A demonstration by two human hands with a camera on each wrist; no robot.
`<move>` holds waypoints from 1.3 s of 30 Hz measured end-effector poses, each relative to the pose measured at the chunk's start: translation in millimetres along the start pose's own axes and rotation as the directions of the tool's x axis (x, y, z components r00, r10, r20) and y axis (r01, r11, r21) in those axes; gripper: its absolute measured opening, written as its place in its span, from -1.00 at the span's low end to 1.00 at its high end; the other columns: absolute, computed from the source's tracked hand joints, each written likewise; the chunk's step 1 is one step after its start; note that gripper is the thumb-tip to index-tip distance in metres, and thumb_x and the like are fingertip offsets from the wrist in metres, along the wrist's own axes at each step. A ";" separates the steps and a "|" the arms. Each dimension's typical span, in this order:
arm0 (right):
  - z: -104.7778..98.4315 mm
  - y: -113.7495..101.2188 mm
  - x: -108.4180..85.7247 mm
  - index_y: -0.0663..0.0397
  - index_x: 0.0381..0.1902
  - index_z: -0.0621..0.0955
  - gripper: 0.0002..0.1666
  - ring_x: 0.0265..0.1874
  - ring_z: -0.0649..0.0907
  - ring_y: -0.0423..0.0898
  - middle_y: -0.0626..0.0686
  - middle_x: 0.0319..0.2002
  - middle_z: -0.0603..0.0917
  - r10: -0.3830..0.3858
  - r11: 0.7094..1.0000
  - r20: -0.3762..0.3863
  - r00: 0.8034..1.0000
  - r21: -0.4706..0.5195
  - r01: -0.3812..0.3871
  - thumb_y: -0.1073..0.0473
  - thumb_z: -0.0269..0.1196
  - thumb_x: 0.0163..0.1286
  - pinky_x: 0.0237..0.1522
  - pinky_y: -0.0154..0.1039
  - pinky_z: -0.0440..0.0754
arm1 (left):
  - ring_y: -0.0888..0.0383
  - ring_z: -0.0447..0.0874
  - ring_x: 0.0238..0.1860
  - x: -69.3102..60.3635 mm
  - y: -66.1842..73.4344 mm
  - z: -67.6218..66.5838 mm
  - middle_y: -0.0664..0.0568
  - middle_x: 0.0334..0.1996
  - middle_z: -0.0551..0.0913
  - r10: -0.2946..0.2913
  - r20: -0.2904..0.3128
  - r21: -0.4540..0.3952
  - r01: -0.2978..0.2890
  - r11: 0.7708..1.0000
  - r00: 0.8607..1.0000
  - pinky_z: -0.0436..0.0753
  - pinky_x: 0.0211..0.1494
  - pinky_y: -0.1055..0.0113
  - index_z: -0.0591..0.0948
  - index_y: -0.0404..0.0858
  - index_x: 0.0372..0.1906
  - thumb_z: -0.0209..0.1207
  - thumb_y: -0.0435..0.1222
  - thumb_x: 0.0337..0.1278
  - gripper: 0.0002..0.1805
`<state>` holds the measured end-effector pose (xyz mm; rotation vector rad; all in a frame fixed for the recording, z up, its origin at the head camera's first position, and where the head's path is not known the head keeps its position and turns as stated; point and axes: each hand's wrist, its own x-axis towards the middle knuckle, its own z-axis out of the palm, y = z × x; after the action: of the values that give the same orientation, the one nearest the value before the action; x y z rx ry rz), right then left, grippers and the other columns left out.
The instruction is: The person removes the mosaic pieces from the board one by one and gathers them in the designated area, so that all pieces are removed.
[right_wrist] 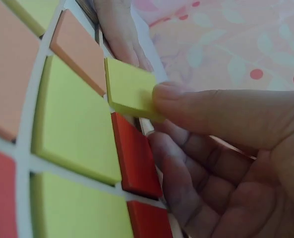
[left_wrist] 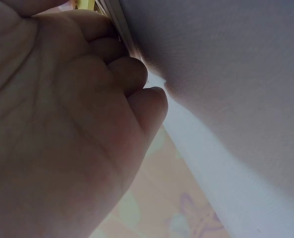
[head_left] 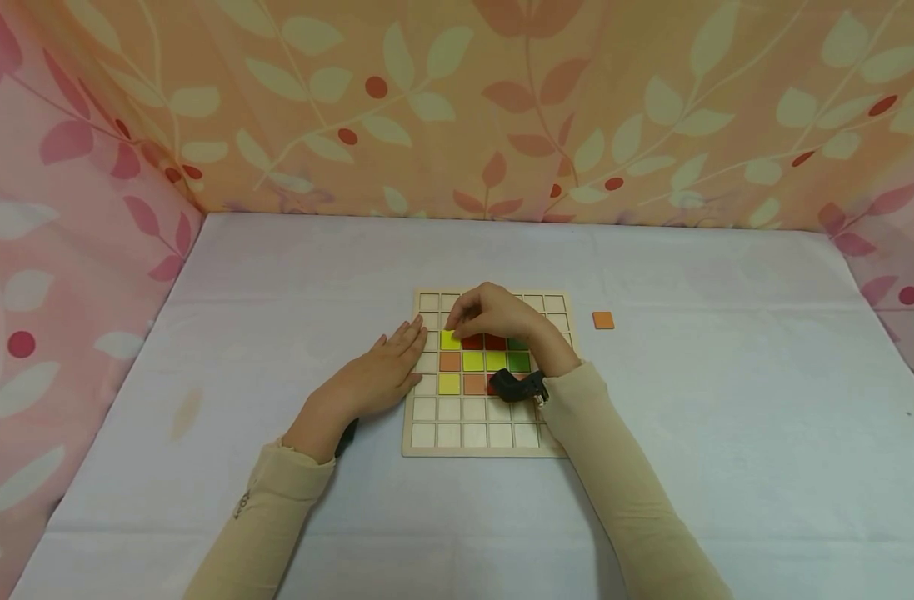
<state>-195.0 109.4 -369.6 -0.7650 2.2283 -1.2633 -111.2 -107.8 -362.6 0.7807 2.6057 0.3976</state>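
- The person's right hand pinches a yellow tile between thumb and fingers; the thumb bears on the tile's near edge; the fingers' grip on the far side is partly hidden.
- This tile is at the left end of the uppermost coloured row on the wooden grid board; the right wrist view shows it tilted, just beside a salmon tile and a red tile; whether its lower edge touches the board cannot be told.
- The left hand lies with fingers extended over the board's left rim and holds nothing that shows; the hands are apart, though near each other; this hand seems to steady the board.
- The row beneath runs salmon, then two yellow pieces, then a green tile; the third row begins with another yellow piece, then a second salmon one; a black wrist device covers part of the rest.
- A loose orange tile lies on the tabletop, right of the board and apart from it.
- The step in hand looks like seating the yellow tile in its cell; the next move seems to call for squaring it, lowering the raised edge and letting go; care is needed not to nudge the red neighbour.
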 end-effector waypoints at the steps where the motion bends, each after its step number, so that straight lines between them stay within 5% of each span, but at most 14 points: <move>1: 0.1 0.2 -0.1 0.29 -0.33 0.69 -0.91 -0.43 0.61 -0.10 0.03 -0.39 0.70 -0.003 1.000 -0.003 1.000 -0.001 0.003 0.38 0.31 0.17 -0.24 -0.28 0.58 | -0.05 -0.27 0.47 -0.1 -0.1 0.1 -0.15 0.48 -0.24 0.000 0.000 0.000 0.000 1.000 1.000 -0.04 0.42 -0.02 -0.07 -0.40 0.46 -0.07 -0.20 0.42 -0.30; 17: -0.6 2.8 -0.4 0.28 -0.34 0.72 -0.92 -0.38 0.66 -0.10 0.06 -0.37 0.72 -0.032 0.999 -0.024 0.999 0.023 0.032 0.37 0.31 0.19 -0.17 -0.25 0.60 | -0.04 -0.28 0.47 0.2 -0.4 0.9 -0.15 0.49 -0.25 0.008 0.004 0.003 -0.008 1.000 1.000 -0.05 0.43 -0.01 -0.07 -0.39 0.46 -0.08 -0.19 0.43 -0.30; 39: -9.5 7.8 -18.7 0.30 -0.35 0.71 -0.91 -0.36 0.65 -0.02 0.09 -0.35 0.72 0.054 0.985 -0.068 0.996 0.165 -0.042 0.36 0.31 0.20 -0.21 -0.22 0.61 | -0.08 -0.25 0.47 -1.8 -0.2 0.2 -0.19 0.48 -0.23 0.018 -0.012 0.021 -0.018 1.000 1.000 -0.03 0.42 -0.04 -0.05 -0.43 0.45 -0.07 -0.22 0.41 -0.31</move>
<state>-189.0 131.0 -369.8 -0.6090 2.1526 -1.4508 -109.8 -109.0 -362.4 0.8112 2.6199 0.3819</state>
